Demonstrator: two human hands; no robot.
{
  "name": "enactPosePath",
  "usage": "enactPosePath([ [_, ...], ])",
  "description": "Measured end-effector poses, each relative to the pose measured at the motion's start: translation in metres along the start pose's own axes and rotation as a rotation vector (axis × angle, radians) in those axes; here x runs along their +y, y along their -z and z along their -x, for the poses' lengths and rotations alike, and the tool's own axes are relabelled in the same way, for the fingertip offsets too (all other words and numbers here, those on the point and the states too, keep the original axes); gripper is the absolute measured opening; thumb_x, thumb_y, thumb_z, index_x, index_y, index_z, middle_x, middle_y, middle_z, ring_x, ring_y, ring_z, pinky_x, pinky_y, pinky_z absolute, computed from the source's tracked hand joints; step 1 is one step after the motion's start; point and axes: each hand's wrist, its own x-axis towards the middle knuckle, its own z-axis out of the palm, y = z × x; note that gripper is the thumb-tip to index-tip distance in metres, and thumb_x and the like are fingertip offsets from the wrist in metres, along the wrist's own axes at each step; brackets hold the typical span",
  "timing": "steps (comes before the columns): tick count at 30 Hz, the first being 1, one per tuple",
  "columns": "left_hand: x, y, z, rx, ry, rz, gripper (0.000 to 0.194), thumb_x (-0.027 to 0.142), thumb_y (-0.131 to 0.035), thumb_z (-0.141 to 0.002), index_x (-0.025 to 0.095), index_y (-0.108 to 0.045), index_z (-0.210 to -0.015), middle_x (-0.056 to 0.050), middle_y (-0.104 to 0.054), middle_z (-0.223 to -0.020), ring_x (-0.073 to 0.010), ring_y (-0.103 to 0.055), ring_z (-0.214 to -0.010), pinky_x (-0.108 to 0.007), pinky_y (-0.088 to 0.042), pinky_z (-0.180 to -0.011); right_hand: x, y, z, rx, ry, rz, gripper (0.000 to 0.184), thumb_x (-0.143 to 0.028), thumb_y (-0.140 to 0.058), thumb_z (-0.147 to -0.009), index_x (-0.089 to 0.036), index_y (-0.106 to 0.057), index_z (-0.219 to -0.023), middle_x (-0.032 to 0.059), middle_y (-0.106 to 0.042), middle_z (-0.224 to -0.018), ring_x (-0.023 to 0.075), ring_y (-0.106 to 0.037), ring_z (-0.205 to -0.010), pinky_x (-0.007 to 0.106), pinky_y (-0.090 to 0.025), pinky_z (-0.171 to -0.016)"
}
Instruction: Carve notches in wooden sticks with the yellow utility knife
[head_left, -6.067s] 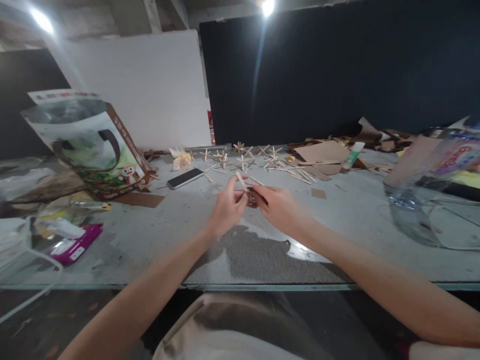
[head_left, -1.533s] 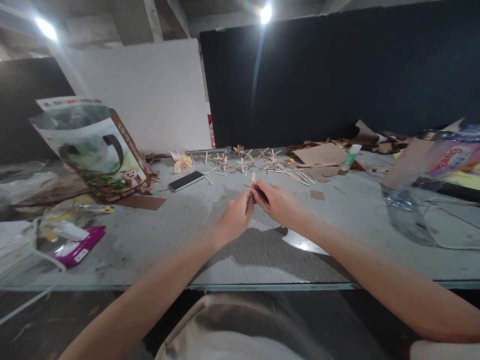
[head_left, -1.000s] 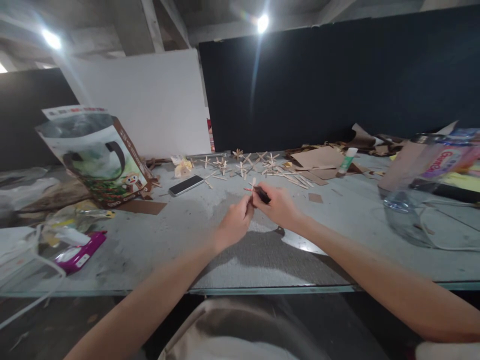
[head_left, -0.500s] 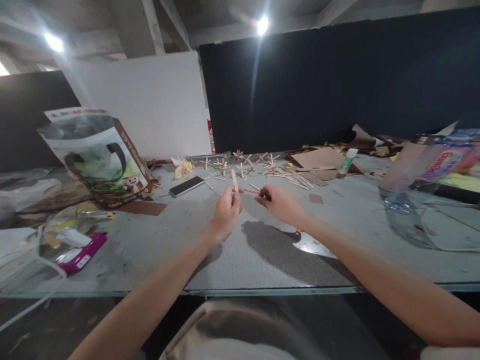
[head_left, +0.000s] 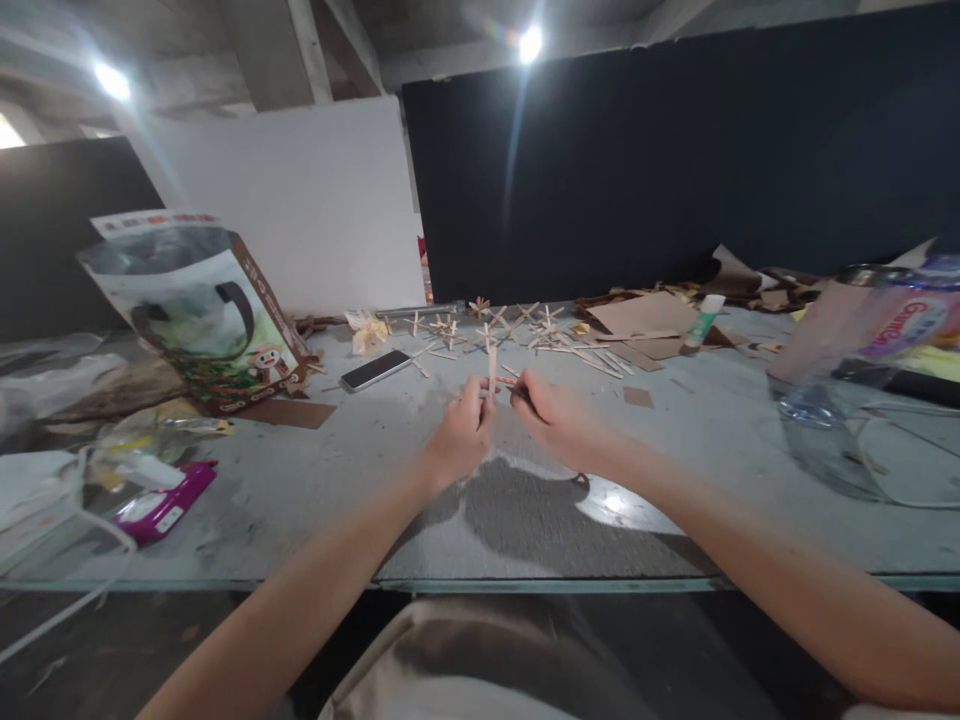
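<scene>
Moved wooden stick (head_left: 493, 364) rightward since the earlier frame, now overlapping red-striped rod (head_left: 508, 380); likely working both together, cannot confirm contact. Holding stick near upright above table (head_left: 315, 490), pinched in left hand (head_left: 463, 430); gripping rod in right hand (head_left: 555, 412) with tightly curled fingers. Behind, noting scattered sticks (head_left: 547, 319).

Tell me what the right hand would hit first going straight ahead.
Probably the wooden stick in the left hand; the thin reddish rod in the right hand points that way, though depth is unclear.
</scene>
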Motion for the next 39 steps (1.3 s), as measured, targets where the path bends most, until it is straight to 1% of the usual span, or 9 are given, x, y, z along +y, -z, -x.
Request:
enactPosePath([
  [4,0.003,-0.002,0.001,-0.026,-0.005,-0.021,0.014,0.028,-0.043,-0.103,0.023,-0.054,-0.110,0.006,-0.050,-0.060,-0.0137,-0.045,-0.050,-0.028,-0.033,-0.057,0.000,-0.001,-0.002,-0.001,-0.025,-0.057,0.022,-0.031,-0.040,-0.104,-0.026,-0.041,-0.083,0.0011,-0.062,-0.067,0.0174,-0.055,-0.056,0.031,-0.037,-0.058],
  [7,0.004,-0.002,0.001,-0.036,0.004,-0.019,0.014,0.027,-0.042,-0.104,0.022,-0.053,-0.111,0.007,-0.050,-0.060,-0.0135,-0.045,-0.049,-0.028,-0.032,-0.056,0.001,0.001,-0.003,-0.010,-0.039,-0.112,0.028,-0.036,-0.042,-0.106,-0.025,-0.050,-0.082,0.0017,-0.068,-0.070,0.0161,-0.058,-0.056,0.030,-0.039,-0.061],
  [10,0.004,-0.003,0.001,-0.040,-0.007,-0.024,0.016,0.027,-0.040,-0.105,0.022,-0.053,-0.113,0.006,-0.052,-0.063,-0.0133,-0.045,-0.050,-0.028,-0.033,-0.056,0.002,0.002,-0.002,0.002,-0.061,-0.108,0.031,-0.037,-0.040,-0.108,-0.024,-0.054,-0.083,0.0011,-0.066,-0.065,0.0165,-0.057,-0.055,0.030,-0.040,-0.062],
  [13,0.001,-0.004,0.001,-0.042,-0.021,-0.029,0.018,0.028,-0.040,-0.105,0.023,-0.053,-0.116,0.005,-0.054,-0.065,-0.0138,-0.047,-0.051,-0.028,-0.035,-0.058,0.001,0.001,-0.001,0.028,-0.069,-0.083,0.033,-0.035,-0.036,-0.108,-0.025,-0.052,-0.081,0.0008,-0.062,-0.061,0.0174,-0.056,-0.054,0.031,-0.039,-0.061],
  [17,0.000,-0.005,0.001,-0.041,-0.059,-0.034,0.017,0.029,-0.038,-0.105,0.023,-0.051,-0.113,0.004,-0.055,-0.068,-0.0139,-0.048,-0.054,-0.029,-0.036,-0.060,-0.003,0.001,0.000,-0.019,-0.040,-0.077,0.035,-0.031,-0.034,-0.108,-0.025,-0.048,-0.076,0.0016,-0.062,-0.062,0.0179,-0.058,-0.057,0.032,-0.040,-0.063],
  [22,0.003,-0.005,0.001,-0.061,-0.032,-0.039,0.014,0.031,-0.039,-0.105,0.023,-0.049,-0.106,0.005,-0.054,-0.065,-0.0143,-0.049,-0.053,-0.029,-0.036,-0.059,-0.006,0.000,0.000,-0.075,-0.036,-0.084,0.038,-0.025,-0.033,-0.107,-0.026,-0.044,-0.071,0.0013,-0.060,-0.058,0.0173,-0.057,-0.056,0.031,-0.040,-0.062],
  [30,0.002,-0.005,0.002,-0.075,-0.036,-0.084,0.015,0.033,-0.039,-0.106,0.023,-0.051,-0.107,0.004,-0.056,-0.067,-0.0145,-0.052,-0.056,-0.028,-0.038,-0.060,-0.003,-0.002,0.000,-0.067,-0.026,-0.067,0.038,-0.024,-0.034,-0.108,-0.026,-0.043,-0.071,0.0006,-0.059,-0.056,0.0167,-0.056,-0.052,0.031,-0.038,-0.059],
  [34,0.001,-0.005,0.002,-0.068,-0.041,-0.128,0.018,0.032,-0.037,-0.108,0.022,-0.052,-0.108,-0.001,-0.066,-0.079,-0.0160,-0.060,-0.063,-0.030,-0.043,-0.064,-0.003,-0.005,0.000,-0.071,-0.052,-0.112,0.036,-0.025,-0.033,-0.107,-0.026,-0.043,-0.073,0.0003,-0.057,-0.056,0.0165,-0.055,-0.050,0.030,-0.039,-0.056],
  [39,0.000,-0.005,0.003,-0.075,-0.050,-0.171,0.019,0.031,-0.038,-0.107,0.022,-0.054,-0.108,-0.009,-0.072,-0.091,-0.0223,-0.070,-0.077,-0.033,-0.046,-0.068,0.002,-0.008,0.000,-0.092,-0.109,-0.125,0.034,-0.021,-0.037,-0.105,-0.026,-0.042,-0.072,0.0011,-0.057,-0.056,0.0168,-0.055,-0.050,0.030,-0.041,-0.055],
])
